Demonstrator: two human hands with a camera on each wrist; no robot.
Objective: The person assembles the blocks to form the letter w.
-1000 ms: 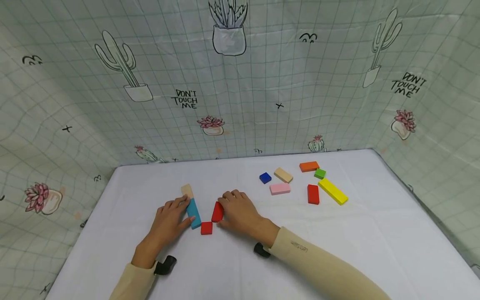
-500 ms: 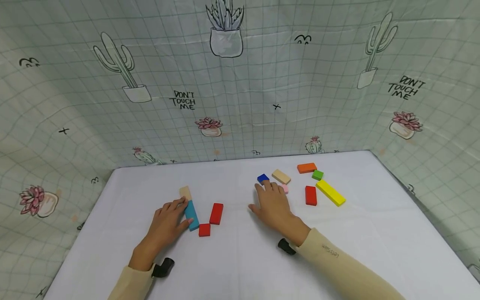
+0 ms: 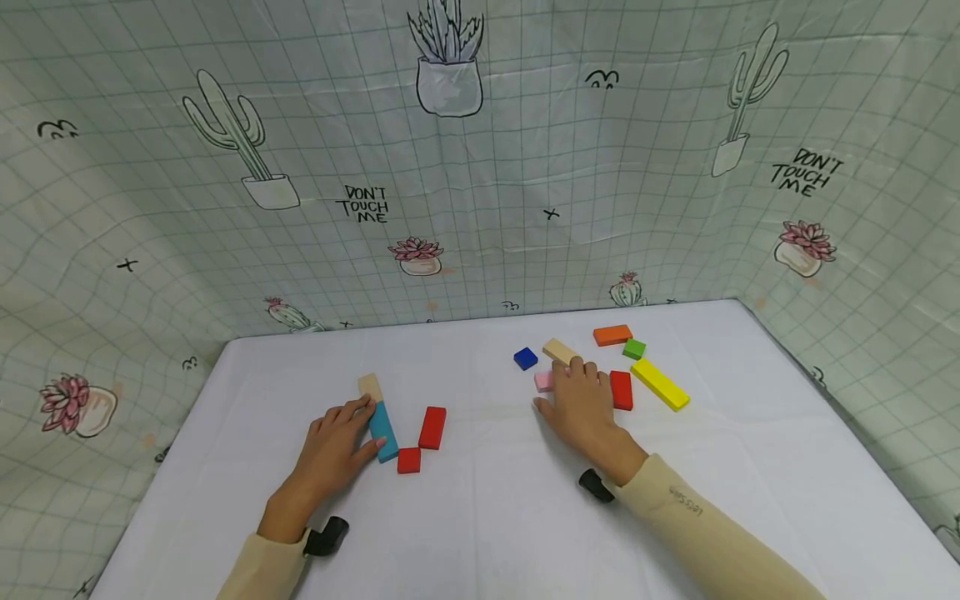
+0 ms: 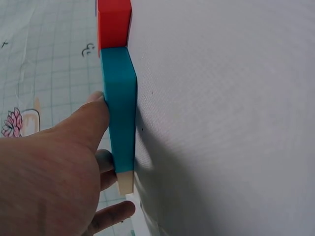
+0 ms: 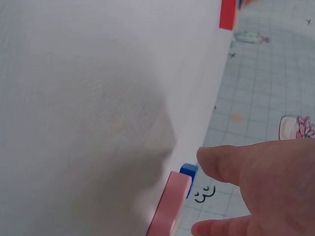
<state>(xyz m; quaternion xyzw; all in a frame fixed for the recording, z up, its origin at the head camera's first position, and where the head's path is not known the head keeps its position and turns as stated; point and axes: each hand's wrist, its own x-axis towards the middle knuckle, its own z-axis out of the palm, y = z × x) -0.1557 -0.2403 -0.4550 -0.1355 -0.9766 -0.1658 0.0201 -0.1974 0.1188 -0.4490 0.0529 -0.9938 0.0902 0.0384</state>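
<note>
Two hands are over our desk [image 3: 495,517]: nearer its left edge, the left hand [image 3: 324,454] rests a relaxed thumb and fingertips against a teal block [image 3: 383,429]; toward its far edge, the right hand [image 3: 585,412], thumb and fingers apart, covers part of a pink block [image 3: 543,382], contact unclear. We read "DON'T TOUCH ME" [image 3: 363,204] twice on the cloth [image 3: 510,158] behind; lettering [image 3: 686,501] on the right sleeve [image 3: 723,537] escapes us.

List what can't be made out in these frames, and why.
Pink block: head view, right part behind the right hand; right wrist view, cut off by the bottom edge.
Tan block beyond that hand: head view, near end covered by it.
Red block: left wrist view, upper end cut off by the top edge.
Sleeve lettering: head view, too small and blurred to read.
</note>
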